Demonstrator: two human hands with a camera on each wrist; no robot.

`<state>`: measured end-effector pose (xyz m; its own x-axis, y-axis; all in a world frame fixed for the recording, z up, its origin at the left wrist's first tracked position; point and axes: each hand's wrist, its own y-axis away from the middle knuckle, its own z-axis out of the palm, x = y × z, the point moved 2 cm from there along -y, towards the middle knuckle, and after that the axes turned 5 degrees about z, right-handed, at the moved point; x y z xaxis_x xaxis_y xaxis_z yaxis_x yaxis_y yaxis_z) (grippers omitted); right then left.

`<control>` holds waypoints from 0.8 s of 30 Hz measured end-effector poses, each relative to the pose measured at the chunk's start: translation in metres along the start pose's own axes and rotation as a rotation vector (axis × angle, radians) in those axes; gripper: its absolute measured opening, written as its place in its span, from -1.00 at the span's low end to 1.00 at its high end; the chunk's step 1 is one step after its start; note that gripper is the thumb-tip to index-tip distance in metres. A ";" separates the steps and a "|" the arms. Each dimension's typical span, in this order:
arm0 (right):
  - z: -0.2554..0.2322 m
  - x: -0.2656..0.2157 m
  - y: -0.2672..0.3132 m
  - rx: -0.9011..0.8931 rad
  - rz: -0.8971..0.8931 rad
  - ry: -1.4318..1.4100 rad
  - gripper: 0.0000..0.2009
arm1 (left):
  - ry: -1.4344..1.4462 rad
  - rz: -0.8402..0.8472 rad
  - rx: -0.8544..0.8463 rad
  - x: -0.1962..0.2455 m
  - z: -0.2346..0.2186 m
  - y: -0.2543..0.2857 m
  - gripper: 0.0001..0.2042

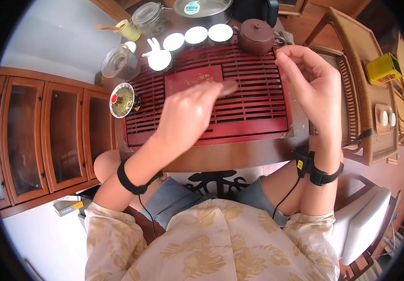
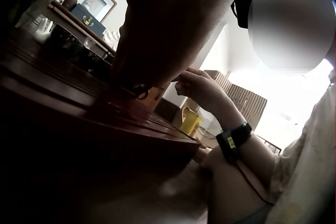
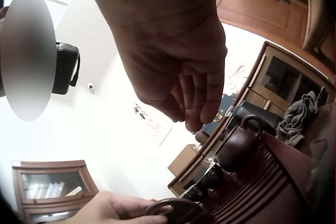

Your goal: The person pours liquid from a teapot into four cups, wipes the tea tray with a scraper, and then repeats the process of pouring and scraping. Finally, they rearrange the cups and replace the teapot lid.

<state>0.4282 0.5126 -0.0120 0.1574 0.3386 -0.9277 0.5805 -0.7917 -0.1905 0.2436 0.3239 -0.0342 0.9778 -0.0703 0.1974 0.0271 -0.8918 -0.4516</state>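
Observation:
My left hand (image 1: 188,110) reaches over the slatted red tea tray (image 1: 253,129) and pinches a flat, round dark-brown disc (image 1: 228,88) like a coaster. In the right wrist view the same disc (image 3: 176,211) shows its rim between thumb and fingers. My right hand (image 1: 312,79) is raised beside the tray's right edge, near the brown clay teapot (image 1: 257,36). Its fingers (image 3: 197,95) hang loosely curled, with nothing seen between them. Along the tray's back stand three cups (image 1: 196,35), white inside and dark outside, and a white rabbit figure (image 1: 159,60).
Left of the tray are a patterned bowl with a red knob (image 1: 122,100) and a clear glass jug (image 1: 120,62). Behind stand a glass jar (image 1: 149,18), a yellow-green cup (image 1: 128,29) and a round metal tin (image 1: 203,11). A rattan stand (image 1: 359,112) is at the right.

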 end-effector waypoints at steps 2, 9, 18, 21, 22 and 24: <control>0.000 0.001 0.000 0.000 0.002 0.000 -0.81 | -0.102 -0.008 0.059 -0.023 0.005 -0.007 -0.73; -0.001 -0.001 0.000 0.041 0.002 -0.002 -0.82 | -0.053 0.049 0.015 -0.005 0.009 0.004 -0.70; 0.000 0.002 0.000 0.019 -0.015 0.029 -0.81 | -0.027 -0.047 0.044 -0.023 -0.004 -0.012 -0.79; -0.003 0.000 -0.001 0.021 -0.033 0.047 -0.80 | -0.056 -0.040 0.056 -0.031 -0.002 -0.017 -0.79; -0.002 -0.001 -0.001 0.018 -0.036 0.045 -0.80 | -0.072 -0.041 0.052 -0.033 -0.001 -0.017 -0.79; -0.001 0.000 -0.001 0.008 -0.023 0.046 -0.80 | -0.086 -0.045 -0.002 -0.040 0.006 -0.010 -0.78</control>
<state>0.4283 0.5138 -0.0118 0.1809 0.3802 -0.9070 0.5780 -0.7873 -0.2147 0.2052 0.3380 -0.0425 0.9898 0.0079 0.1420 0.0706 -0.8939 -0.4426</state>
